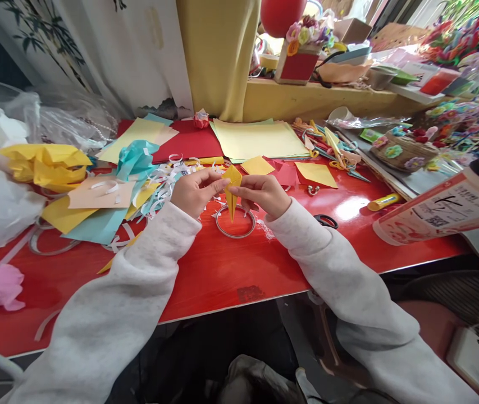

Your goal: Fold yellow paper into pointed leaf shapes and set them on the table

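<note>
A folded yellow paper (232, 188) is held upright between my hands, its narrow point hanging down. My left hand (197, 192) pinches its left side with thumb and fingertips. On the right side, my right hand (263, 194) grips it between thumb and index finger. Below and behind the paper, a tape ring (235, 230) lies on the red table (218, 280). Small white paper strips are scattered to the left of my left hand. Yellow paper squares (257, 165) lie just beyond my hands.
Crumpled and flat coloured papers (104, 224) cover the left side. Stacked yellow sheets (260, 140) lie at the back. To the right are black scissors (325, 221), a yellow glue stick (384, 202) and a large tilted cup (441, 207). The table's front edge is near my forearms.
</note>
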